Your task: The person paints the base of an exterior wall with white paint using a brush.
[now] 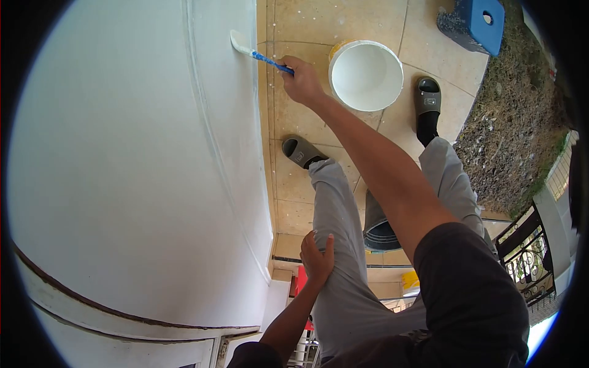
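**Blue brush (261, 57) on a white wall (135, 153)**

So the brush has a blue handle (264, 59) all speckled with white, and the bristles (239, 43) look pretty coated in white too. They're up against the wall near its bottom edge, with the handle slanting away, gripped partway along. The wall's white all over, with a long curved streak running down it. The bucket (388, 55) is white inside, bit of yellow outside, sitting open side up just past the handle. Can't tell how full.

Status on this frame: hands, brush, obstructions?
Right hand gripping blue-handled brush, bristles at white wall. Left hand on left leg. Bucket nearby; nothing visibly blocking brush.
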The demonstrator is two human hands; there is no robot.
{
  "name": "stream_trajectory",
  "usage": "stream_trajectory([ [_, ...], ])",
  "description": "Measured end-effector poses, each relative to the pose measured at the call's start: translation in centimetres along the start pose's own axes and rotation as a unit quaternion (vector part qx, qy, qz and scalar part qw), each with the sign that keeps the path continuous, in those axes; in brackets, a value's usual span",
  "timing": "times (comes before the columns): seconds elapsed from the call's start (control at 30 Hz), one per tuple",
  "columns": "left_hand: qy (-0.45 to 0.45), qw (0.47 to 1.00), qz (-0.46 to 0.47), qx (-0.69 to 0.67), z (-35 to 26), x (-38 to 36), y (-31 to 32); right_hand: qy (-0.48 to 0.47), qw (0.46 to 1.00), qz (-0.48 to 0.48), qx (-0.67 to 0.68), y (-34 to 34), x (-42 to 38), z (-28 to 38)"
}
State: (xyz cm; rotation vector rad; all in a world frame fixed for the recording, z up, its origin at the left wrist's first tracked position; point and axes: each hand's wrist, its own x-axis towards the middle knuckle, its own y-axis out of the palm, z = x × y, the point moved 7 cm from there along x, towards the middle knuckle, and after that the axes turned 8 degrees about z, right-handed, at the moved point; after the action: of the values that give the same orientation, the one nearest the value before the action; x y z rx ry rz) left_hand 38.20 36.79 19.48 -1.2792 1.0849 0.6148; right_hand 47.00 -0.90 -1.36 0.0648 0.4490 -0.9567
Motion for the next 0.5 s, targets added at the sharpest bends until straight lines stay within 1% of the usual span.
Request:
stream_trajectory([
  [0.07,-0.001,1.0,0.002,0.002,0.0,-0.1,0.0,-0.02,0.998,0.042,0.048,2.4,-5.7,-0.8],
  [0.13,0.002,1.0,-0.002,0.008,-0.6,-0.1,-0.3,-0.014,0.993,0.099,0.064,4.5,-11.3,-1.2],
  [0.2,0.001,1.0,-0.004,0.012,-0.9,-0.2,-0.4,-0.02,0.983,0.181,0.016,6.5,-16.4,-2.0],
  [0.3,0.002,1.0,-0.007,0.011,-0.9,-0.2,-0.2,-0.003,0.944,0.327,-0.037,7.9,-19.9,-1.9],
  [0.4,0.012,1.0,-0.015,0.014,-1.0,-0.4,-0.1,-0.064,0.882,0.448,-0.13,8.8,-18.6,-2.0],
  [0.47,0.012,1.0,-0.017,0.018,-1.0,-0.4,0.0,-0.052,0.924,0.361,-0.111,7.4,-13.8,-1.5],
  [0.5,0.012,1.0,-0.017,0.014,-0.8,-0.4,0.2,-0.061,0.941,0.311,-0.118,5.5,-10.4,-0.5],
])
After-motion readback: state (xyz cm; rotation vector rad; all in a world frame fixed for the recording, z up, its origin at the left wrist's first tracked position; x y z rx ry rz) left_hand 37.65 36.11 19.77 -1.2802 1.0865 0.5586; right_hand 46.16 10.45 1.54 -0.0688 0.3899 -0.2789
